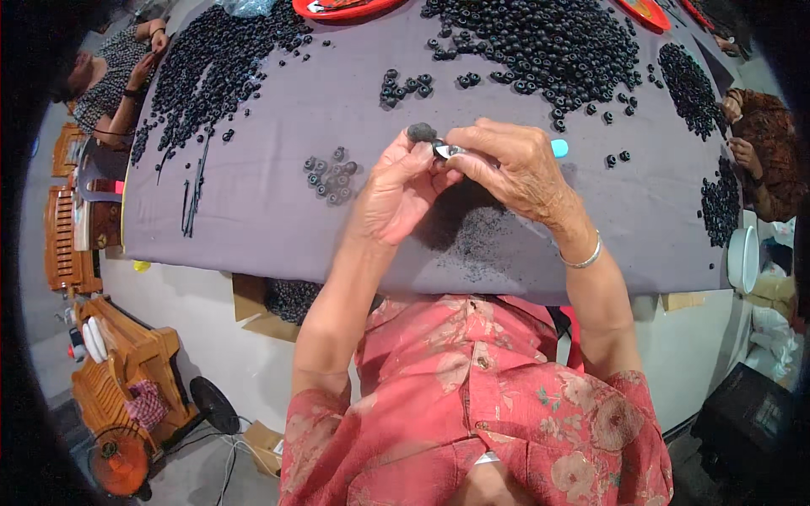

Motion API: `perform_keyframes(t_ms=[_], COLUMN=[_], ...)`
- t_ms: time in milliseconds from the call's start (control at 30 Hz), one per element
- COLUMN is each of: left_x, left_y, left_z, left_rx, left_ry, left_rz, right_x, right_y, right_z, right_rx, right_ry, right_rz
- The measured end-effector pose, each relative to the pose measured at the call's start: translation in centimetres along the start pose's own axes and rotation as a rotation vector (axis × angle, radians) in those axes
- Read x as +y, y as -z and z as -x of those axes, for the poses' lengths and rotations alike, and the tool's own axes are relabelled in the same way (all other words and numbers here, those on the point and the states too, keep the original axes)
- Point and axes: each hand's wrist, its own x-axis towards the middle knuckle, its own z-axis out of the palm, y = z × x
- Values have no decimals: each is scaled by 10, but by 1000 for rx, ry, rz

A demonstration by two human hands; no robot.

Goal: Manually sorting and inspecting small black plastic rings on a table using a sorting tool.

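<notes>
My left hand [393,187] is closed on a small black round piece [438,149], mostly hidden by the fingers. A dark grey cover or smudge [422,132] shows at one of its fingertips. In my right hand [515,164] is a small knife with a short pale blade [449,152], held against the piece. A light blue end [559,148] sticks out past that hand, perhaps the knife's handle. Below the hands, dark crumbs [477,249] lie scattered on the grey cloth [278,194]. Left of my left hand sits a small group of black round pieces [331,175].
Large heaps of black pieces [540,51] [224,63] cover the table's far side. Thin black strips [196,190] lie at left. Red plates [346,7] stand at the far edge. People work at the left [118,76] and right [764,152]. A box of black pieces [291,299] is below the near edge.
</notes>
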Motion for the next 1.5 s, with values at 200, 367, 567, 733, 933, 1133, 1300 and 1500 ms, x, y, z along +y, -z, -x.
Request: perform_keyframes(t_ms=[200, 367, 567, 733, 933, 1133, 1300, 1500], left_x=[-16, -9, -1, 19, 55, 61, 62, 63], left_y=[-11, -13, -5, -6, 10, 39, 36, 19], left_z=[5, 6, 16, 28, 35, 33, 40, 40], left_rx=[-62, -12, -73, 14, 303, 362, 387, 470], left_ry=[77, 88, 115, 63, -648, -724, -657, -733], left_rz=[-30, -80, -93, -501, -1952, -2107, -2085, -2155], right_x=[4, 3, -6, 1, 33, 64, 69, 61], right_y=[-2, 10, -3, -6, -4, -34, -49, -45], right_z=[-5, -4, 2, 3, -21, -66, -73, -77], right_rx=[77, -27, -125, -89, 9, -81, -206, -260], right_ry=[-156, -77, -8, -12, -151, -14, -79, -213], right_rz=[-115, -33, -159, -169, 117, 396, 511, 425])
